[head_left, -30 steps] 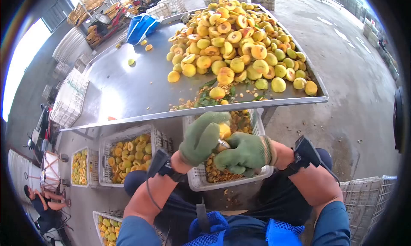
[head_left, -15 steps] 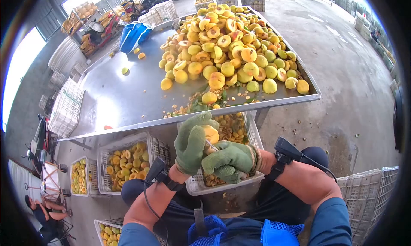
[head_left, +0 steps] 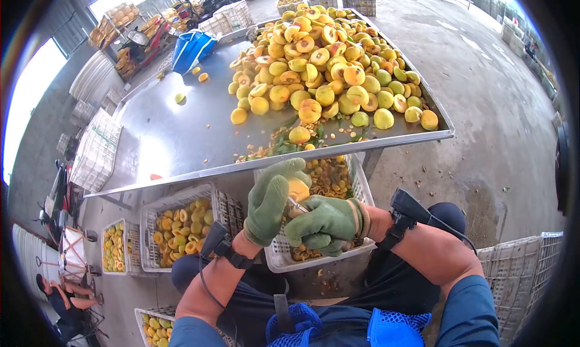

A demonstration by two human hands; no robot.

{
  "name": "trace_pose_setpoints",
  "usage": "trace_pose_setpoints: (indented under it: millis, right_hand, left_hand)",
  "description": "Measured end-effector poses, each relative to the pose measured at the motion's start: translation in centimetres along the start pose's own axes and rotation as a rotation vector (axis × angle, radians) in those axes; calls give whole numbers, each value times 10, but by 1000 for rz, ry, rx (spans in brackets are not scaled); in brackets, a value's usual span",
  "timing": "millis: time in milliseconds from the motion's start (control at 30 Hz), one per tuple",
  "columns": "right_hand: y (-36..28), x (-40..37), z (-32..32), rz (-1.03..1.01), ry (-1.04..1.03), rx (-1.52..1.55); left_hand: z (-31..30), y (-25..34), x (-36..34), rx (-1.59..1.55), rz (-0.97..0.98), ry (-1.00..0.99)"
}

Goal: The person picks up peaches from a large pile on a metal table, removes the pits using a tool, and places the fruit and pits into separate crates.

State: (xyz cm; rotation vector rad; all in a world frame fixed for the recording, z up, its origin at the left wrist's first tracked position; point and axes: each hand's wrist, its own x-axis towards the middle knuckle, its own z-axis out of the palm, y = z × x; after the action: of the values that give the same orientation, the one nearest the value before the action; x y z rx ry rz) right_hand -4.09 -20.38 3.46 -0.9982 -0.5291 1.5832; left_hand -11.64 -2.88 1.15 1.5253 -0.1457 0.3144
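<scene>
My left hand [head_left: 269, 203], in a green glove, is wrapped round a yellow peach half [head_left: 298, 190]. Close against it on the right, my right hand [head_left: 326, 223], gloved too, grips a small tool [head_left: 297, 205] whose metal part touches the fruit; most of the tool is hidden by the fingers. Both hands are above a white crate [head_left: 362, 196] holding cut fruit and scraps. Beyond them, a large heap of halved peaches [head_left: 320, 63] lies on a metal table [head_left: 181, 135].
Fruit-filled crates [head_left: 219, 211] stand left of my legs. Stacked crates [head_left: 519, 280] are at the right. A blue and white bag [head_left: 192, 49] rests on the table's far left. A person [head_left: 66, 304] sits at the lower left.
The view has shifted slightly, so the table and crates appear a little to the right. Both hands keep nearly the same hold on the fruit and tool.
</scene>
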Motion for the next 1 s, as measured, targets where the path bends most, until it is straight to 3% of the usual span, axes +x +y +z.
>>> trace_pose_setpoints:
  millis: [100,300,600,667,767,867,1000]
  right_hand:
    - [3,7,14,-129,145,-188]
    - [6,11,8,-98,22,20]
    - [22,20,10,-134,25,82]
    - [16,18,19,-154,54,-87]
    - [26,25,17,-164,42,-77]
    - [25,17,7,-93,31,0]
    - [31,5,-10,-60,90,-18]
  left_hand:
    - [6,-2,-5,-120,-55,111]
    - [12,-16,-9,-261,-121,217]
    - [13,-9,-15,-505,-313,282]
    - [11,-12,-20,-678,-279,218]
    - [18,-38,-26,-523,-116,406]
    - [-5,-18,-16,-685,-413,375]
    - [-25,-32,-25,-553,-413,420]
